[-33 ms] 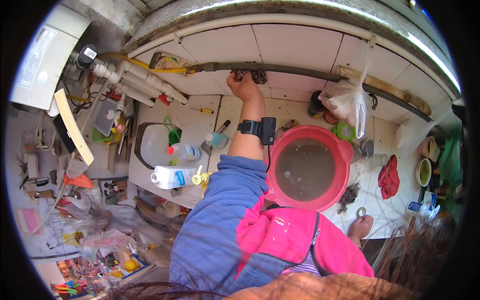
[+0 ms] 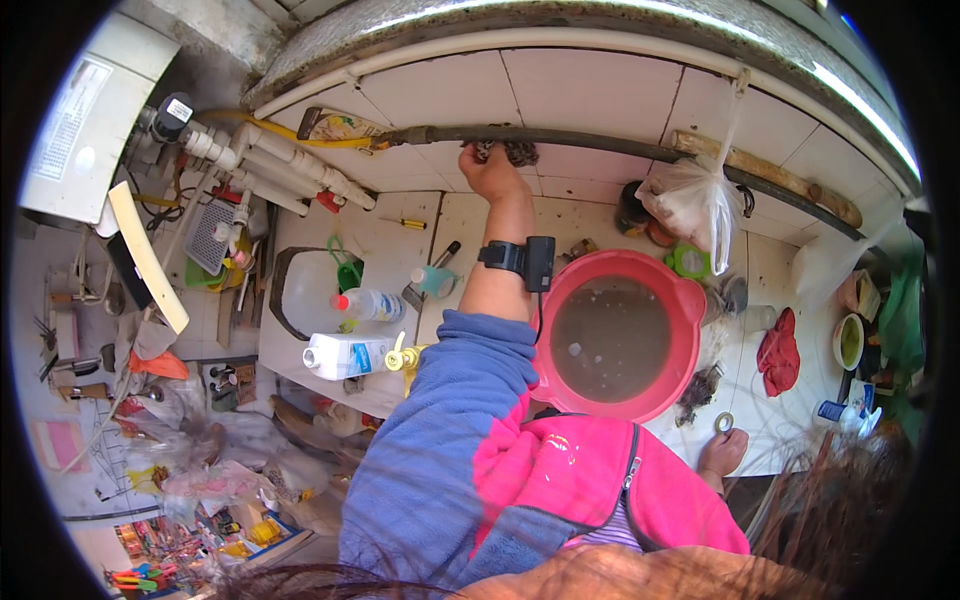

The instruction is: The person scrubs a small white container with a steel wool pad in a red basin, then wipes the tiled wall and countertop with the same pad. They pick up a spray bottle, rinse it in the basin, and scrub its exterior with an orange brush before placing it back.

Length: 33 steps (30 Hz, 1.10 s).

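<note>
At the far side, my left hand (image 2: 494, 176) is closed on a crumpled rag (image 2: 520, 153) with a dark-and-light pattern. It presses the rag against the white wall tiles, right beneath the dark hose (image 2: 560, 137); the fingertips are partly hidden. Below that forearm, to its right, stands a pink basin (image 2: 688, 372) of murky grey-brown water with small pale bits in it. My right hand (image 2: 722, 455) is curled at the counter's near right edge. A small pale ring (image 2: 724, 422) sticks out at its fingers; what sort of ring I cannot tell.
Left of my arm are a white jug (image 2: 345, 354), a red-capped bottle (image 2: 370, 304), a brass tap (image 2: 402, 358) and a sink opening (image 2: 300, 295). A white plastic bag (image 2: 690, 205) hangs over the back right. Right of the basin lie a dark clump (image 2: 698, 395) and a red cloth (image 2: 778, 352).
My left hand and the rag have shifted slightly to the right along the tiles. My right hand and the basin stay where they were.
</note>
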{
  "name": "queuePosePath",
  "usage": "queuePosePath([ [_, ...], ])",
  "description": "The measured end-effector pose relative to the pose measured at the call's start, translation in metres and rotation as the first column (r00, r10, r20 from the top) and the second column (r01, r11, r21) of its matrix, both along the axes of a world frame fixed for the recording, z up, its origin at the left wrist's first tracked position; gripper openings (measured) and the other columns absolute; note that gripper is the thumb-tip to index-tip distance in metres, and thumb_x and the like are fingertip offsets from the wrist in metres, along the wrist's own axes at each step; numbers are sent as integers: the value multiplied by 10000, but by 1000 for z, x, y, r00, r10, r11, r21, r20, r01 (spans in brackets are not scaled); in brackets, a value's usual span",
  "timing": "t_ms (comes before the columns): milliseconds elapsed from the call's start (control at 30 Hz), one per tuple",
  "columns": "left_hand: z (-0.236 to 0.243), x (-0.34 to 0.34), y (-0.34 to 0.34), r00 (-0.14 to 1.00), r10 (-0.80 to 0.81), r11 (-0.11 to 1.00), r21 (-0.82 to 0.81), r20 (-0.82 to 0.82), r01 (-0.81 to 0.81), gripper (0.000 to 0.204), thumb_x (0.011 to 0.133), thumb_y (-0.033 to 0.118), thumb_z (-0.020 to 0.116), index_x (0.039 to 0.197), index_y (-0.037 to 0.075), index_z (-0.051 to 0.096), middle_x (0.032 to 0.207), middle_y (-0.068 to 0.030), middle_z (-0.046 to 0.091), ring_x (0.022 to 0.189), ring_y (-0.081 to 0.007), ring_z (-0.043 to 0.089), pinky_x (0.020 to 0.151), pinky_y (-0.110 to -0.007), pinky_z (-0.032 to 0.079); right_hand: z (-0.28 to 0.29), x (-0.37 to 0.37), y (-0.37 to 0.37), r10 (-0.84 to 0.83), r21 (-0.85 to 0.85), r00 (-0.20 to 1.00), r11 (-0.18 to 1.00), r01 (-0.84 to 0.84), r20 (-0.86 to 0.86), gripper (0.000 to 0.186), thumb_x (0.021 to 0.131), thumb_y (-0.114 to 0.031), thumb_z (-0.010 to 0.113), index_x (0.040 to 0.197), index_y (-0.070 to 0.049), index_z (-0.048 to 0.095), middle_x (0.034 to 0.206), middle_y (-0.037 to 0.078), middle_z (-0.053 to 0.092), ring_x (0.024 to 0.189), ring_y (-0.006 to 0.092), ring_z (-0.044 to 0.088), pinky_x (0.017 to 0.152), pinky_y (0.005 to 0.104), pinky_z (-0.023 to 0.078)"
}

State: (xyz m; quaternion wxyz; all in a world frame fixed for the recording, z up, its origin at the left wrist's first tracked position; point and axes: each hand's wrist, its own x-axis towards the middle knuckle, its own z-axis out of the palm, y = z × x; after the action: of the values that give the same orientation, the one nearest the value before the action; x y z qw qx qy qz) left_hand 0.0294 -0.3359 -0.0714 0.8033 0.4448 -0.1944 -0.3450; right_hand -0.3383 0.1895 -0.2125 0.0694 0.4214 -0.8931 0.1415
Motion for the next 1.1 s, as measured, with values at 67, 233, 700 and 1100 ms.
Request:
queuePosePath([
  [67, -4, -12, 3, 991, -68, 994, 91, 114, 58, 372, 807, -25, 674, 1156, -29, 543, 1074, -109, 629, 936, -183, 591, 845, -303, 491, -2, 0, 0, -8, 3, 1000, 1000, 8, 12, 50, 771, -51, 527, 781, -8, 505, 853, 185, 513, 843, 393, 514, 767, 488, 421],
  [233, 2, -8, 9, 969, -79, 995, 75, 232, 63, 324, 863, 19, 677, 1166, -1, 565, 1060, -120, 637, 911, -179, 614, 816, -309, 511, -4, -3, 3, 23, -24, 1000, 999, -23, 6, 50, 766, -44, 534, 779, -5, 506, 850, 183, 515, 841, 391, 517, 768, 486, 423],
  [700, -8, -1, 2, 995, -6, 987, 159, 102, -11, 277, 870, 84, 716, 1074, -35, 571, 1009, -124, 649, 863, -191, 623, 755, -298, 530, -2, -1, 1, 36, -38, 999, 999, -37, -23, 61, 762, -56, 550, 772, -15, 505, 841, 172, 514, 831, 382, 517, 754, 480, 425],
  [1100, 90, -8, 40, 47, 59, 997, -57, 997, -49, 277, 759, 172, 739, 1007, 68, 678, 1005, -146, 674, 933, -346, 644, 785, -422, 526, -1, 0, 2, -26, -60, 999, 998, 29, 38, 51, 747, -50, 540, 791, -33, 521, 857, 155, 530, 838, 369, 527, 757, 470, 436],
])
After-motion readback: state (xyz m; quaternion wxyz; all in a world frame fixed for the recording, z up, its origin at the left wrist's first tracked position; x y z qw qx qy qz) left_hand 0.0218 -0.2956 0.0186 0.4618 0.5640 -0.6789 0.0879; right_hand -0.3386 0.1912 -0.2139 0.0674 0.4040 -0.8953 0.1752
